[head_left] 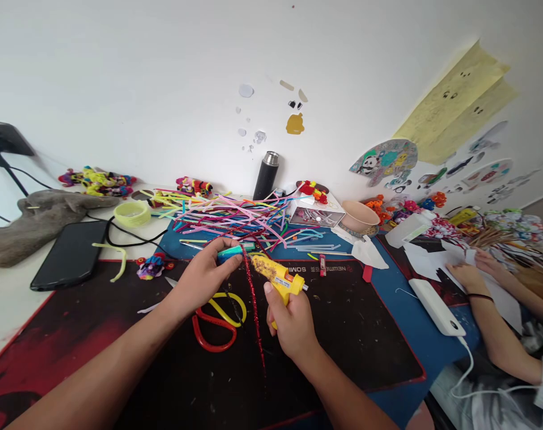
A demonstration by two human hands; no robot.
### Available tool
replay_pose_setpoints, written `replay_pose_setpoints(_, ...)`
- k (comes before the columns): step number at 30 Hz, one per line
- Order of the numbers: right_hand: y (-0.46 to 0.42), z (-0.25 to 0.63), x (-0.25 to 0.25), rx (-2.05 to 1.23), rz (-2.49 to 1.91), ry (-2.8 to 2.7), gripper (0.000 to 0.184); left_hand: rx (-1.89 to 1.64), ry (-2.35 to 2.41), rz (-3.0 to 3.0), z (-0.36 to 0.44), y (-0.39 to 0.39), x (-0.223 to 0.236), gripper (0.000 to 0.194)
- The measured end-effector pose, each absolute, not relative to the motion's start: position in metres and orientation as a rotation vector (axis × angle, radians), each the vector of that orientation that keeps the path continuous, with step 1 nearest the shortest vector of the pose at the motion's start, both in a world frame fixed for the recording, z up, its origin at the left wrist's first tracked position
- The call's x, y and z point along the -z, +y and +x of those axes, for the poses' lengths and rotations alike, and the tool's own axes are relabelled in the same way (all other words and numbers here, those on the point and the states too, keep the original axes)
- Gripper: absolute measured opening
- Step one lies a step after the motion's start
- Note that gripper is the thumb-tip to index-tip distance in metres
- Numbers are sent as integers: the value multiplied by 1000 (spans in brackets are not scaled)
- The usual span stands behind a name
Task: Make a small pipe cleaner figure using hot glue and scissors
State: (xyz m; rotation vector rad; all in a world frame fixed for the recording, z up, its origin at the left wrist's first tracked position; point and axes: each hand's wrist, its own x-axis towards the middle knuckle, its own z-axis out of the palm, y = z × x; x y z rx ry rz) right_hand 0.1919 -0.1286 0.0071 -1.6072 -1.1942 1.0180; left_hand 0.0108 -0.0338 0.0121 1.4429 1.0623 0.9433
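Note:
My right hand (292,319) grips a yellow glue gun (278,279) by its handle, nozzle aimed left and up. My left hand (204,276) pinches a short teal pipe cleaner piece (232,252) right at the gun's nozzle. A red glittery pipe cleaner (253,304) hangs down from that spot across the black mat (164,370). Red and yellow scissors (218,319) lie on the mat just under my left hand.
A heap of coloured pipe cleaners (235,218) lies behind my hands, with a black flask (265,175) at the wall. A phone (70,254) lies at left. Another person's hands (471,275) work on white paper at right, beside a white power bank (437,306).

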Motion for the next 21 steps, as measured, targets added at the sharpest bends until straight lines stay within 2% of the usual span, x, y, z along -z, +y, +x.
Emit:
replay_pose_setpoints(11, -129, 198, 1, -1094, -1574, -1136, 65, -924, 1072, 1412, 9, -35, -13, 47)
replay_pose_setpoints(21, -118, 242, 7, -1280, -1328, -620, 60, -943, 1055, 1298, 10, -31, -17, 49)
